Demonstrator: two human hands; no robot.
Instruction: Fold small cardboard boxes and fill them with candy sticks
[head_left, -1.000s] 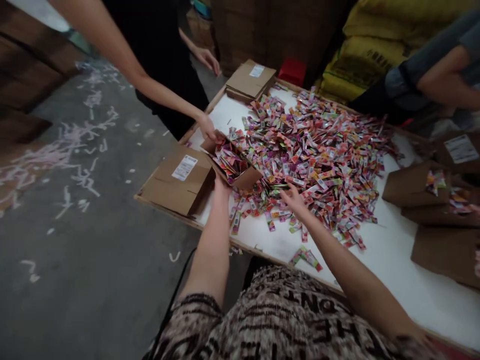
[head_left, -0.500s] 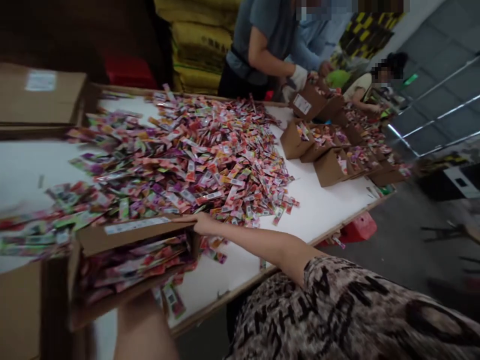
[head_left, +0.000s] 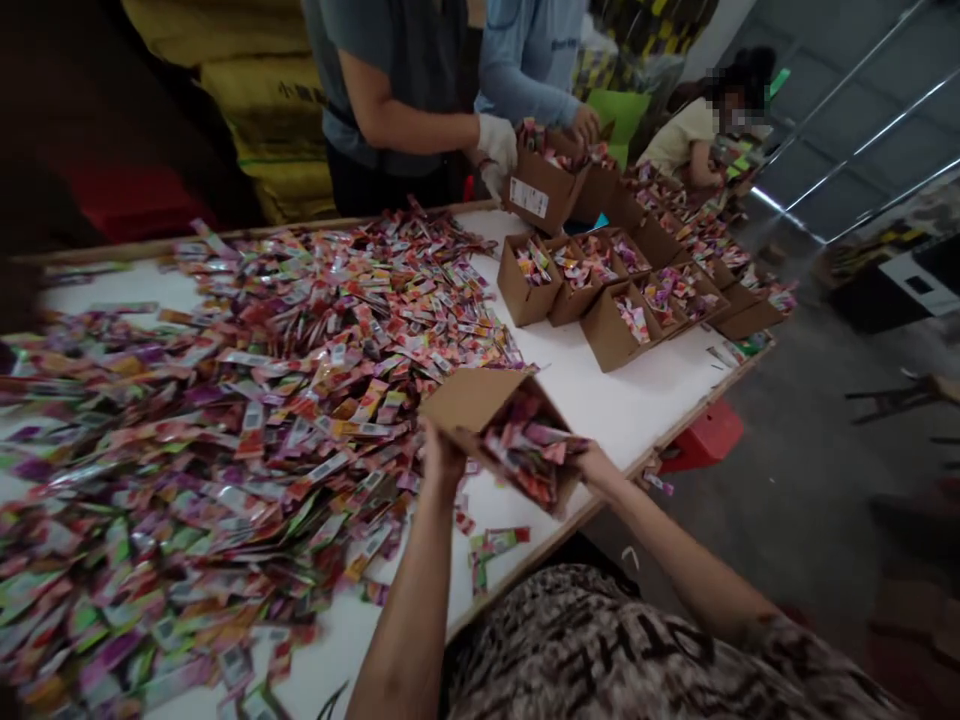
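Note:
Both my hands hold a brown cardboard box (head_left: 472, 400) full of colourful sachets, lifted over the near right part of the white table (head_left: 637, 400). My left hand (head_left: 441, 458) grips its near left side. My right hand (head_left: 592, 465) grips its open right end, where sachets (head_left: 529, 455) stick out. A big heap of loose sachets (head_left: 247, 400) covers the table to the left of the box.
Several filled open boxes (head_left: 615, 300) stand in a row at the table's far right. Two people across the table handle another box (head_left: 540, 185); a third person sits further right. Yellow sacks (head_left: 262, 110) are stacked behind. A red stool (head_left: 705, 435) stands under the table's corner.
The box of sachets has moved from the left to the right side of the table, and my right hand now grips its open end. My view has swung right.

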